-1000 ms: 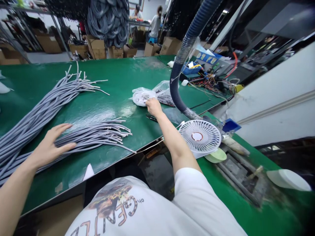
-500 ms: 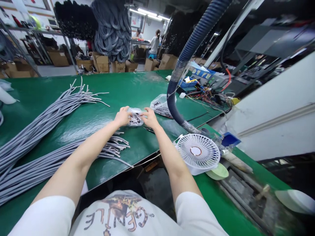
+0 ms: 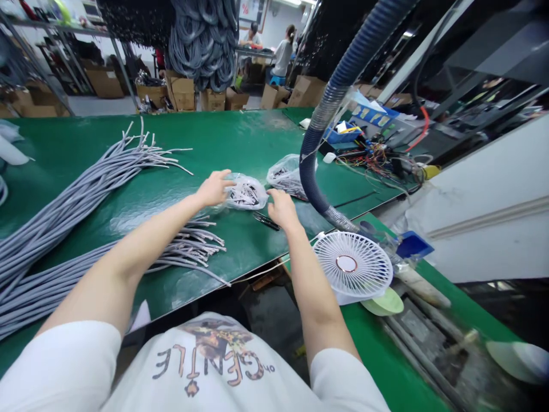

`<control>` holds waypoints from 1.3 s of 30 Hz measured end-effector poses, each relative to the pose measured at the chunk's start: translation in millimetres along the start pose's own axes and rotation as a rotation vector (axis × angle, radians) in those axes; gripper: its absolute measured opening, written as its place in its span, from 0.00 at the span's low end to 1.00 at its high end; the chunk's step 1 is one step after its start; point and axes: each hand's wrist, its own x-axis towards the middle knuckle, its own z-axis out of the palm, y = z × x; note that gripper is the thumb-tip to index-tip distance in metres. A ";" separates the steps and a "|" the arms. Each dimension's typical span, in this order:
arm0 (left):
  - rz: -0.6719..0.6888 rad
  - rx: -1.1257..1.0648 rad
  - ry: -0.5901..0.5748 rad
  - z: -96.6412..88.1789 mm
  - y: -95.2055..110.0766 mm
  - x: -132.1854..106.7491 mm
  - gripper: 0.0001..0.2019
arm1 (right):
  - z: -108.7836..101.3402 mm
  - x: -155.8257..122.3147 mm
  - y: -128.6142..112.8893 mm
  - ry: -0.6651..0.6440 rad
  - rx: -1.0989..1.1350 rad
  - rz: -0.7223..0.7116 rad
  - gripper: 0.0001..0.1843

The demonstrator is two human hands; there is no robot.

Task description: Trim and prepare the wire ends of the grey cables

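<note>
A small clear plastic bag point(image 3: 246, 193) of small dark parts lies on the green table point(image 3: 223, 137). My left hand point(image 3: 213, 187) grips its left edge with curled fingers. My right hand point(image 3: 281, 207) is closed at the bag's right edge, and whether it pinches the plastic is hard to see. A dark hand tool point(image 3: 266, 220) lies on the table just under my right hand. A second bag of parts point(image 3: 285, 174) sits just beyond. Two bundles of grey cables point(image 3: 77, 194) stretch across the table to my left, the nearer cable bundle point(image 3: 189, 249) ending below my left forearm.
A blue corrugated hose point(image 3: 319, 114) curves down to the table right of the bags. A white desk fan point(image 3: 354, 269) stands at the table's gap. Loose coloured wires and boxes point(image 3: 373, 151) crowd the far right. People work at a bench point(image 3: 283, 54) in the background.
My left hand left the grey cable bundle and came to the bag. Both hands now hold the bag's edges, and it has shifted slightly right.
</note>
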 end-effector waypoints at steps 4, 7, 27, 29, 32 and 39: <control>-0.029 -0.175 0.178 -48.5 -22.3 -44.7 0.20 | 7.9 -19.6 7.3 -0.214 -0.096 0.114 0.19; -0.183 -0.260 0.252 -81.7 -34.7 -97.5 0.21 | 21.0 -24.4 8.7 -0.270 -0.103 0.105 0.17; -0.534 -0.138 -0.061 -54.5 -81.4 -264.6 0.32 | 44.9 -49.0 -28.7 0.080 0.006 -0.148 0.16; -0.478 -0.087 -0.030 -49.8 -82.4 -262.6 0.30 | 49.2 -58.2 -41.9 0.056 -0.024 -0.197 0.17; -0.432 0.027 0.038 -44.6 -82.6 -261.8 0.26 | 54.2 -63.5 -46.1 0.002 -0.019 -0.281 0.16; -0.602 -0.054 -0.003 -46.2 -86.0 -258.1 0.23 | 53.6 -31.4 7.1 0.027 -0.054 -0.139 0.23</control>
